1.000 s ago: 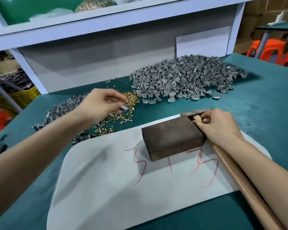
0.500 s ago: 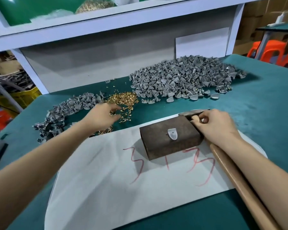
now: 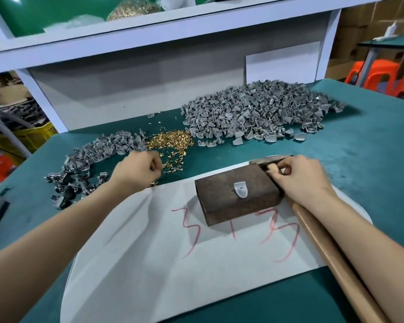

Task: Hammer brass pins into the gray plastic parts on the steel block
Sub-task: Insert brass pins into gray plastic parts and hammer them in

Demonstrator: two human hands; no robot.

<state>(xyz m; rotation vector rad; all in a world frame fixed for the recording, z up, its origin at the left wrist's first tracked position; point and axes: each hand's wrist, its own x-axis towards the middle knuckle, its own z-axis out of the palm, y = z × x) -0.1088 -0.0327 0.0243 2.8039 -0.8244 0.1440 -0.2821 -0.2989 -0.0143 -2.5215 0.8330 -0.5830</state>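
Head view: left hand point(image 3: 138, 170) grip curls over the brass pins point(image 3: 170, 142), pinching or not I cannot tell; right hand point(image 3: 301, 176) grip wraps the hammer point(image 3: 322, 248). One pale gray plastic part point(image 3: 240, 190) lies atop the steel block point(image 3: 216, 197), long axis near-to-far, rounded tip toward the person.

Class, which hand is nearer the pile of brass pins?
Left. The left hand is at the brass pins; the right hand grips the hammer right of the steel block.
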